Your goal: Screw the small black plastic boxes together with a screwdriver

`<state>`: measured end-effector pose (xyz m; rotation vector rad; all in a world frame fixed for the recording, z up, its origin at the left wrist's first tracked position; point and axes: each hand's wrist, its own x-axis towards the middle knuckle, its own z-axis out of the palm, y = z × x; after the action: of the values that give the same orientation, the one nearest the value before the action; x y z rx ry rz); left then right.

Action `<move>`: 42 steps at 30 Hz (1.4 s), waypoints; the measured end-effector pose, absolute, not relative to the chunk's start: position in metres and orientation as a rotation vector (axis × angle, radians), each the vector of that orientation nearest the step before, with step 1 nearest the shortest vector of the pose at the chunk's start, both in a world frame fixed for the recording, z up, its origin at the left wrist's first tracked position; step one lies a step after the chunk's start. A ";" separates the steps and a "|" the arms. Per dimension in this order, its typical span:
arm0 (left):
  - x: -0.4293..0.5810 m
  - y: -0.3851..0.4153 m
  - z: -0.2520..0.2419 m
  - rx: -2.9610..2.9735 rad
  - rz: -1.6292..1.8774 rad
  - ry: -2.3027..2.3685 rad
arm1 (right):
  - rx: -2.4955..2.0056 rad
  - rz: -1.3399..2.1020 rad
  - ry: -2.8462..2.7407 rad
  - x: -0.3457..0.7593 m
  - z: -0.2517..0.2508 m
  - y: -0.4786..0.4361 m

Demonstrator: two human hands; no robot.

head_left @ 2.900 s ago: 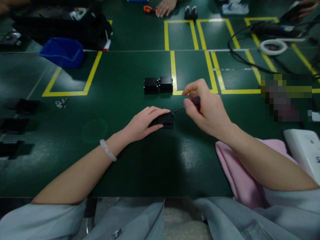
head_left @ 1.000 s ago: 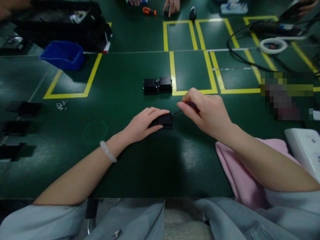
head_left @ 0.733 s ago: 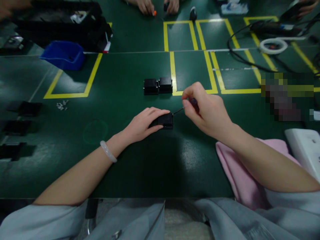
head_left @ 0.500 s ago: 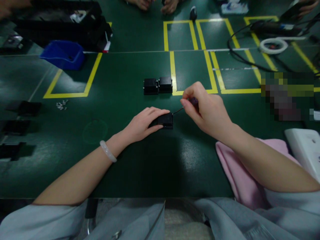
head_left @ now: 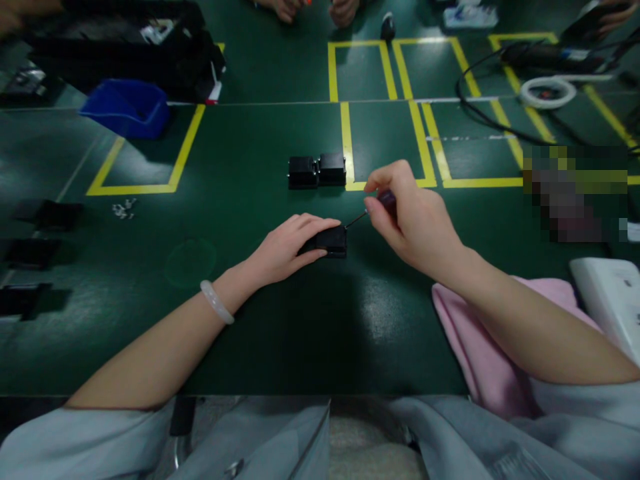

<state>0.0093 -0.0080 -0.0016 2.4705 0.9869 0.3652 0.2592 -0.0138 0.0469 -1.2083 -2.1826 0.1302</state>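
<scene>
My left hand grips a small black box-shaped part against the green table, thumb on the near side and fingers over the far side. In my right hand is a screwdriver with a dark handle, held at a slant. Its thin shaft points down to the left, and the tip meets the far right corner of the black part. Two similar black parts stand side by side just beyond. A small heap of silvery screws lies off to the left.
Several black parts sit at the left edge. A blue bin stands before a large black tray. A pink cloth and a white box lie at right. Another person's hands show across the table.
My right hand's fingers have shifted slightly on the screwdriver handle, with the index finger lifted a little. My left hand and the black part stay in place. The other person's hands have moved slightly.
</scene>
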 end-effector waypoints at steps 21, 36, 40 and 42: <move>0.009 -0.008 -0.002 2.467 0.368 0.981 | -1.182 0.155 -2.201 0.261 0.051 -0.015; 0.009 -0.008 -0.002 2.469 0.359 0.977 | -1.177 0.176 -2.207 0.260 0.052 -0.016; 0.009 -0.008 -0.002 2.471 0.369 0.976 | -1.191 0.185 -2.206 0.259 0.053 -0.016; 0.009 -0.008 -0.002 2.473 0.363 0.978 | -1.180 0.182 -2.220 0.259 0.054 -0.017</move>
<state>0.0092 -0.0078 -0.0019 2.4726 0.9782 0.3633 0.2588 -0.0167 0.0535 -1.1801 -2.2196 0.1823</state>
